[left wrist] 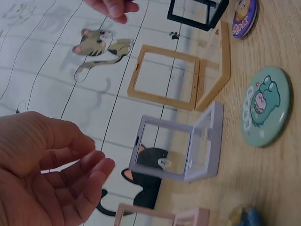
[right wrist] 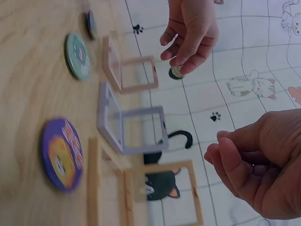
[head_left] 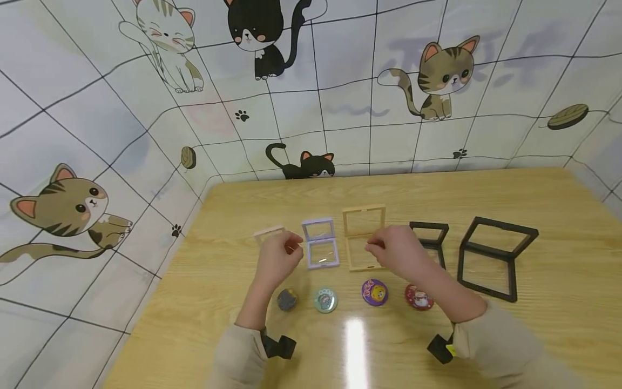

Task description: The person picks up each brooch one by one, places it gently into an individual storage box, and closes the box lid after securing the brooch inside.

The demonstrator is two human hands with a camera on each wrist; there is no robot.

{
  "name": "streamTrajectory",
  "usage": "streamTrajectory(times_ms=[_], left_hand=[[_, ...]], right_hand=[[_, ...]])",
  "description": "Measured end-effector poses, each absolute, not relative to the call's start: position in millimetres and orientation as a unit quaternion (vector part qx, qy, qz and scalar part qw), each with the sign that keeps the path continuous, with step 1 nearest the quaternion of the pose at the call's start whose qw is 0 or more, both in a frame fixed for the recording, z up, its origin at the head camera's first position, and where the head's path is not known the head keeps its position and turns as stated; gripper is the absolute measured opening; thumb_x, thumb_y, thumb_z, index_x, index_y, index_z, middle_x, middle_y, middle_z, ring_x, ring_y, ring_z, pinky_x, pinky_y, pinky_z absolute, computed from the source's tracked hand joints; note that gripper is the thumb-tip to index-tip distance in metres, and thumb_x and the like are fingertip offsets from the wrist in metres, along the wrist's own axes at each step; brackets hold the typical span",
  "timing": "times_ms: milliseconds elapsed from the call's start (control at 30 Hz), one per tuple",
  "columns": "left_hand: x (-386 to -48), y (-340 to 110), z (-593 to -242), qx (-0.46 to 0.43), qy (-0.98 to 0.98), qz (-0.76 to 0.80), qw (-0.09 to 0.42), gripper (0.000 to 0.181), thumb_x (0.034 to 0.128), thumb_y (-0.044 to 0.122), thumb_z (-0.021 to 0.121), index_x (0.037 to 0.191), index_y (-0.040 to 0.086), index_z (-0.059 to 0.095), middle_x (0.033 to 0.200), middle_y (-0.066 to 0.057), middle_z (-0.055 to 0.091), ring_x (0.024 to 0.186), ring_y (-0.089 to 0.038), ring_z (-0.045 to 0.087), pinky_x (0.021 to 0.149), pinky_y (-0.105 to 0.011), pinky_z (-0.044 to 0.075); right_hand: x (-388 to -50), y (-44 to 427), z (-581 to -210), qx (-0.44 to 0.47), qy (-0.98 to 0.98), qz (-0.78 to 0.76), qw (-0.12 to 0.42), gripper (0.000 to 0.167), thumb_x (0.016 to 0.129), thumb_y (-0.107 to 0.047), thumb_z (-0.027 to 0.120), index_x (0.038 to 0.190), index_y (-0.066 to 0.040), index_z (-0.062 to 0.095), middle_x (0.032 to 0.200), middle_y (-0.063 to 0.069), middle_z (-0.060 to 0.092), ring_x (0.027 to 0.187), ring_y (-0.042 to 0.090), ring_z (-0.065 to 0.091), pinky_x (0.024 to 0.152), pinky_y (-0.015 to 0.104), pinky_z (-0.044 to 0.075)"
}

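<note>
My left hand [head_left: 279, 259] hovers by the small pink frame [head_left: 264, 233], its fingers loosely curled around nothing. In the left wrist view this hand [left wrist: 51, 169] is beside the lilac frame [left wrist: 214, 141], not touching it. The right hand [head_left: 398, 251] is raised over the wooden frame [head_left: 365, 208] and hides part of it. Thumb and index tips come together on that hand [right wrist: 258, 165] in the right wrist view, with nothing visible between them. Each frame stands unfolded, its lid tilted up. Two black frames [head_left: 429, 224] [head_left: 512, 278] are at the right, the smaller partly behind the right arm.
Nearer the front lie round badges in a row: a dark one [head_left: 287, 300], a green one [head_left: 325, 300], a purple one [head_left: 374, 293] and a red one [head_left: 419, 297] beside the right forearm. A cat-patterned curtain [head_left: 345, 108] borders the wooden table [head_left: 194, 324].
</note>
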State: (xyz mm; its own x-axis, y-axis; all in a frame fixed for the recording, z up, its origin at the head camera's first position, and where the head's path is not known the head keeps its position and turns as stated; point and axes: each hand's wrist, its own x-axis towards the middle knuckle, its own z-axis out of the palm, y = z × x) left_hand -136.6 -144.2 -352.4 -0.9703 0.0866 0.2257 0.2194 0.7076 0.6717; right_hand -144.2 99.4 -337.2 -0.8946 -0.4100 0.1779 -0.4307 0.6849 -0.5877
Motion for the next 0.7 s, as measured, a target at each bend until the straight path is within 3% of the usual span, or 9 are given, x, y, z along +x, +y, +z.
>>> streamTrajectory(times_ms=[333,533,700], left_hand=[[-119.7,-172.4,-371.9,0.012,-0.920,-0.391,0.027,0.003,0.0767,0.003,0.063,0.078,0.000,0.064,0.071,-0.006,0.059,0.062,-0.015,0.054,0.057,-0.026,0.047],[-107.8,-189.1,-383.8,0.061,-0.915,-0.397,-0.035,0.007,0.0749,0.001,0.067,0.072,0.000,0.060,0.067,-0.005,0.055,0.054,-0.012,0.050,0.050,-0.024,0.044],[-103.0,-198.2,-397.2,0.080,-0.917,-0.380,-0.090,0.012,0.0727,0.004,0.070,0.074,0.002,0.059,0.069,-0.005,0.055,0.057,-0.014,0.050,0.050,-0.025,0.042]], right_hand=[[-139.5,57.4,-353.8,0.213,-0.889,0.401,-0.058,0.010,0.082,-0.004,0.062,0.077,0.002,0.069,0.056,0.001,0.059,0.047,0.007,0.053,0.047,0.020,0.044],[-135.3,29.6,-366.0,0.249,-0.878,0.403,-0.071,0.014,0.079,-0.001,0.065,0.065,0.000,0.066,0.053,-0.001,0.056,0.043,0.005,0.049,0.043,0.017,0.040],[-132.0,7.4,-380.0,0.281,-0.877,0.382,-0.083,0.017,0.076,0.000,0.066,0.060,0.000,0.065,0.058,0.002,0.060,0.048,0.007,0.051,0.046,0.017,0.041]])
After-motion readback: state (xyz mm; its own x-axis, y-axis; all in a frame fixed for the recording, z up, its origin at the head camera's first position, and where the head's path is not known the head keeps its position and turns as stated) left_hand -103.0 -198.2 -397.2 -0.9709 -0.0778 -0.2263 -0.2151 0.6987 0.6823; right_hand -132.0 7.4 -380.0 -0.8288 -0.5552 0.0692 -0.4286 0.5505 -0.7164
